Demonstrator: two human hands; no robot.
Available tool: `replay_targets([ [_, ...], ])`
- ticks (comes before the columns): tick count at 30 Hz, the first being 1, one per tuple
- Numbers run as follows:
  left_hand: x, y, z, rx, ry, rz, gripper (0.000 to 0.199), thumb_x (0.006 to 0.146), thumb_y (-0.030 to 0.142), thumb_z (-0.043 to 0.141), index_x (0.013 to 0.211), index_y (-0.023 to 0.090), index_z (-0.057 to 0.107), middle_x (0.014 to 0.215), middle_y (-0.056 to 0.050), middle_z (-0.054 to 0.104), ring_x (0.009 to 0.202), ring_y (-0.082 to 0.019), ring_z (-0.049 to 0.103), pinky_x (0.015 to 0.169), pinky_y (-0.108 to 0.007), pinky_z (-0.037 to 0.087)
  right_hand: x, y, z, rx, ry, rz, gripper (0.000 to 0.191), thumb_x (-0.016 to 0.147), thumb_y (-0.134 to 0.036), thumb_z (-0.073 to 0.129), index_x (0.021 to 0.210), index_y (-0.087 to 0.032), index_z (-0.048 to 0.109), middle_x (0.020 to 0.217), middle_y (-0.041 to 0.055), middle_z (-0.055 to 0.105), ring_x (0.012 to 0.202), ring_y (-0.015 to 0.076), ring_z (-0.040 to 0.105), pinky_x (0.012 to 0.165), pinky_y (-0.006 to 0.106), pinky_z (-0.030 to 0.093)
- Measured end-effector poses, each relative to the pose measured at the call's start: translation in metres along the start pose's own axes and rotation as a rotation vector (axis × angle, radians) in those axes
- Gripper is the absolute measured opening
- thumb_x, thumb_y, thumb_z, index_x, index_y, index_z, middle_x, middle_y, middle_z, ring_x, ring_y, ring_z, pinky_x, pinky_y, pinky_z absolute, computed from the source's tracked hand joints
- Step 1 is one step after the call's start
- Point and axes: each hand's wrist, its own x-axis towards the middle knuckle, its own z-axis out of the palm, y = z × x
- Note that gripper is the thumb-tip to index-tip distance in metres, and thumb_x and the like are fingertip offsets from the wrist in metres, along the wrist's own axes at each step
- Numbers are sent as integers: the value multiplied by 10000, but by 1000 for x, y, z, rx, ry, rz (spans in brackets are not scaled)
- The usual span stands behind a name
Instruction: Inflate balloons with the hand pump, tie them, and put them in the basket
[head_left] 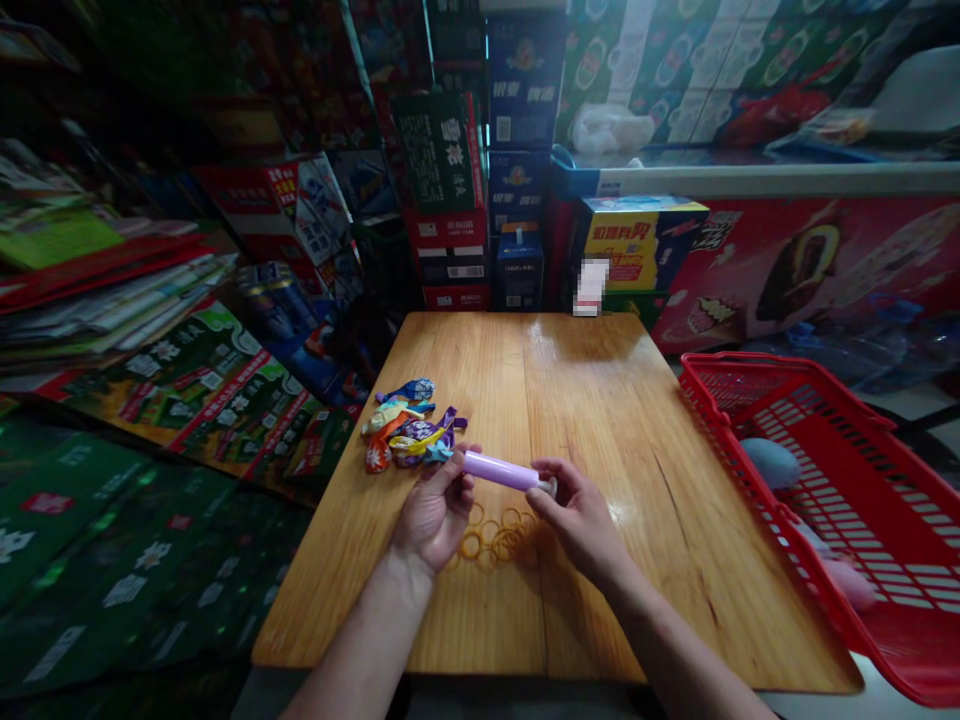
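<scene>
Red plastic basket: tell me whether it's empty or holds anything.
Not empty: the red plastic basket holds a blue-grey balloon and a pink balloon, visible inside its rim. Anything behind its near side: cannot tell.

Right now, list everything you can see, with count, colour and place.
table: 1, light brown, centre
tube: 1, lilac, between the hands
limp balloons: several, mixed colours, table's left side
rubber bands: many, amber, near the hands
basket: 1, red, at the table's right
round things: at least 2, blue-grey and pink, in the basket
cartons: many, green, blue, red, left and beyond
yellow box: 1, yellow and blue, beyond the table
freezer: 1, red-pink front, right background
papers: stack, mixed colours, far left
left hand: 1, bare, tube's left end
right hand: 1, bare, tube's right end
</scene>
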Motion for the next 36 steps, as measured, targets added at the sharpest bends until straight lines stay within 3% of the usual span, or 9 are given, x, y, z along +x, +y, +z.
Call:
replay_targets([
  [3, 4, 4, -1, -40, -14, 30, 148, 993, 33, 595, 1060, 102, 708, 1058, -111, 772, 548, -45, 627, 453, -127, 511, 1, -4, -3, 387, -47, 210, 369, 815, -440, 861, 1016, -183, 688, 861, 29, 658, 679, 120, 553, 587, 238, 426],
  [6, 6, 9, -4, -83, -18, 17, 126, 1003, 48, 589, 1060, 97, 690, 1049, -113, 768, 545, -42, 615, 450, -130, 504, 2, -8, -9, 715, -108, 374, 356, 779, -358, 905, 979, -175, 674, 794, 3, 629, 612, 81, 503, 554, 203, 385],
  [12, 7, 33, -8, -182, -76, 89, 104, 997, 90, 628, 1089, 102, 676, 989, -67, 760, 534, -11, 582, 465, -101, 475, 9, -16, -24, 1024, -65, 383, 249, 783, -247, 862, 889, -191, 643, 707, -40, 527, 593, 84, 431, 520, 194, 367],
  [17, -1, 15, -9, -41, -186, -15, 216, 902, 103, 770, 1101, 157, 705, 1228, -102, 757, 684, -66, 714, 519, -120, 538, 5, -12, -13, 980, -161, 411, 274, 817, -301, 841, 952, -204, 622, 730, -44, 524, 570, 81, 371, 511, 195, 352],
  [21, -6, -4, -9, -42, -170, -60, 190, 918, 88, 743, 1083, 175, 710, 1257, -103, 755, 732, -92, 758, 521, -108, 551, 0, -9, -4, 926, -193, 403, 281, 843, -335, 819, 990, -210, 614, 743, -48, 538, 539, 72, 323, 512, 200, 345],
  [25, -3, 2, -7, -66, -147, -47, 175, 955, 94, 695, 1120, 152, 707, 1214, -114, 767, 683, -80, 741, 590, -144, 608, 3, -11, -10, 927, -181, 412, 251, 849, -322, 801, 991, -208, 629, 711, -60, 501, 520, 70, 260, 503, 201, 311],
  [30, 0, 19, -9, -70, -130, 76, 199, 956, 115, 705, 1150, 157, 714, 1168, -91, 779, 653, -64, 718, 595, -136, 603, 9, -17, -27, 858, -109, 276, 145, 906, -321, 729, 937, -223, 627, 674, -64, 469, 509, 89, 236, 496, 226, 283],
  [36, -7, -3, -11, 31, -208, -1, 212, 869, 106, 795, 1057, 185, 735, 1219, -83, 772, 728, -100, 745, 671, -192, 637, 2, -11, -14, 934, -165, 417, 246, 863, -306, 794, 1019, -211, 629, 713, -62, 546, 501, 66, 254, 484, 202, 290],
])
